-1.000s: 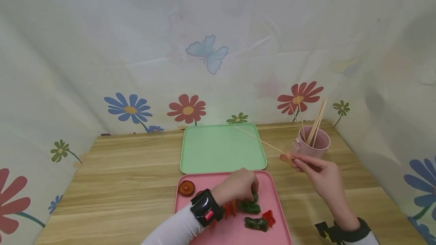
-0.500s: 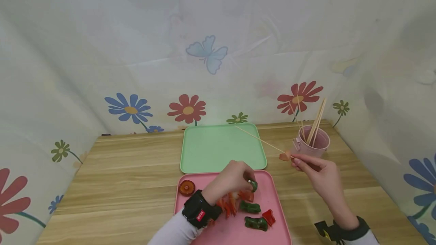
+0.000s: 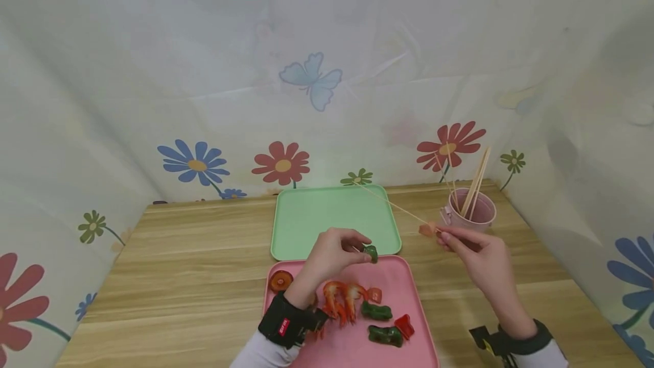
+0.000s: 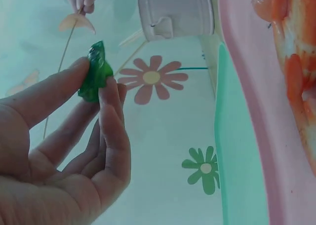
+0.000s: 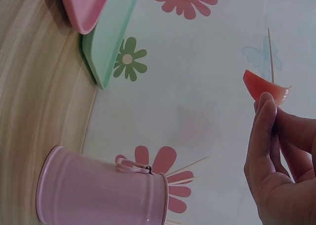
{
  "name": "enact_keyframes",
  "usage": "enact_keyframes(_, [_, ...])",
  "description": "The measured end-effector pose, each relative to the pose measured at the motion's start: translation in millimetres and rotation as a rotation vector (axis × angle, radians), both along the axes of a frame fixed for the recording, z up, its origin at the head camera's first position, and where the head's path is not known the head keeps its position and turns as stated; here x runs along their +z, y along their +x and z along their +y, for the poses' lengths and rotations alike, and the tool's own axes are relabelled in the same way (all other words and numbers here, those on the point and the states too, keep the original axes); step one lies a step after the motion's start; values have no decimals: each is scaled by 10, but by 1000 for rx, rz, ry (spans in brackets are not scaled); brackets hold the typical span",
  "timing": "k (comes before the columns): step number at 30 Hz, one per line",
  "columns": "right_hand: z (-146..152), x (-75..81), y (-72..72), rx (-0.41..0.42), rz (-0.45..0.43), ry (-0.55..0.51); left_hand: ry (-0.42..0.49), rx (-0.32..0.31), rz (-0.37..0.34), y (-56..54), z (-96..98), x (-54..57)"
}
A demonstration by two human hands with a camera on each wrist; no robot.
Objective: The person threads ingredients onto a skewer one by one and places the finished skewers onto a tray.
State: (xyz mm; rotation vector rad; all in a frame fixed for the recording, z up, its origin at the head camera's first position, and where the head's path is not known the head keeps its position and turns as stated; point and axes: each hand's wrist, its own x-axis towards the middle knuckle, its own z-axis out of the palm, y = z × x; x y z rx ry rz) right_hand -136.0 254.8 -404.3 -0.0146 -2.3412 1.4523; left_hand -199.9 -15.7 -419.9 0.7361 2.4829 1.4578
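My left hand pinches a glossy green pepper piece between thumb and fingers, above the far edge of the pink tray. A thin bamboo skewer is in my right hand, gripped near one end with its long part pointing up and left. Threaded on it, right by the fingertips, is a curved orange-pink slice. On the pink tray lie orange shrimp, two green pepper pieces, a red piece, a small orange-pink piece and a brown mushroom cap.
A light green tray lies behind the pink one, with no food on it. To the right, a small pink bucket holds several skewers. Beyond the wooden table hangs a flower-patterned cloth.
My left hand has lifted the green pepper piece off the pink tray and moved it up and slightly left, uncovering the shrimp. The right hand has stayed almost still with the skewer.
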Motion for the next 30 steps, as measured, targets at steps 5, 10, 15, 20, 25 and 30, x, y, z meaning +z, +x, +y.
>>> enact_keyframes(5, [-29, 35, -40, 30, 11, -40, 144, 89, -57, -3, -88, 41])
enact_keyframes(10, [-71, 72, -72, 52, 27, -28, 299, 161, -122, 25, -147, 114])
enact_keyframes(15, [-127, 136, -121, 82, 39, -68, 457, 193, -135, 5, -206, 150])
enact_keyframes(20, [-209, 210, -167, 103, 73, -119, 609, 219, -156, -11, -261, 151])
enact_keyframes(25, [-261, 245, -175, 106, 88, -151, 707, 222, -183, -15, -333, 192])
enact_keyframes(30, [-270, 257, -155, 104, 82, -162, 824, 226, -246, -39, -392, 235])
